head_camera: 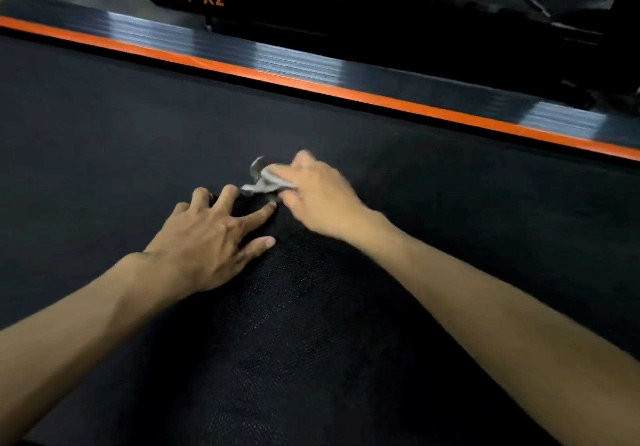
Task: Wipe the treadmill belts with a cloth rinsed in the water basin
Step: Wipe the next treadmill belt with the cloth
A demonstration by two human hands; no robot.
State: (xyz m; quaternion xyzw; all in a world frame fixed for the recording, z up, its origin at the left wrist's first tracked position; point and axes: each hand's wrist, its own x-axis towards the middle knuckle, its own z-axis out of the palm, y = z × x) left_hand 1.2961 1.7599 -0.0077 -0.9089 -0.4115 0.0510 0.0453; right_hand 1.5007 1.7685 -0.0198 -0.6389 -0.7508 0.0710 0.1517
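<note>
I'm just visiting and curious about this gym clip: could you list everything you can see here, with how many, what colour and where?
treadmill belt: one, black, fills most of the view under both hands.
orange strip: one, runs along the belt's far edge.
side rail: one, dark and ribbed, just beyond the orange strip.
neighbouring machine: one, black, at the top, lettered TT-X2 in orange.
cloth: one, grey, crumpled, on the belt near the middle.
left hand: one, fingers spread, resting on the belt.
right hand: one, blurred, holds the cloth against the belt.
</note>
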